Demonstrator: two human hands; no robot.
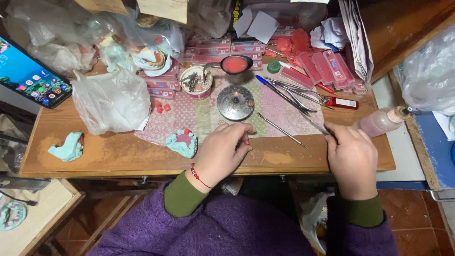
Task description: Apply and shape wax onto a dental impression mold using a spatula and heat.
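From the head camera we see our left hand [222, 154] pinching a tiny red wax bit [246, 141] beside the pale green dental cast [182, 142], while our right hand [351, 159] closes around a thin metal instrument [316, 125] near the small round metal burner [235, 102]

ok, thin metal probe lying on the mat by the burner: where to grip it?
Grip the thin metal probe mid-shaft, fingers from above, pinching across its width. It lies flat and diagonal between the burner and the right hand, with bare mat either side.
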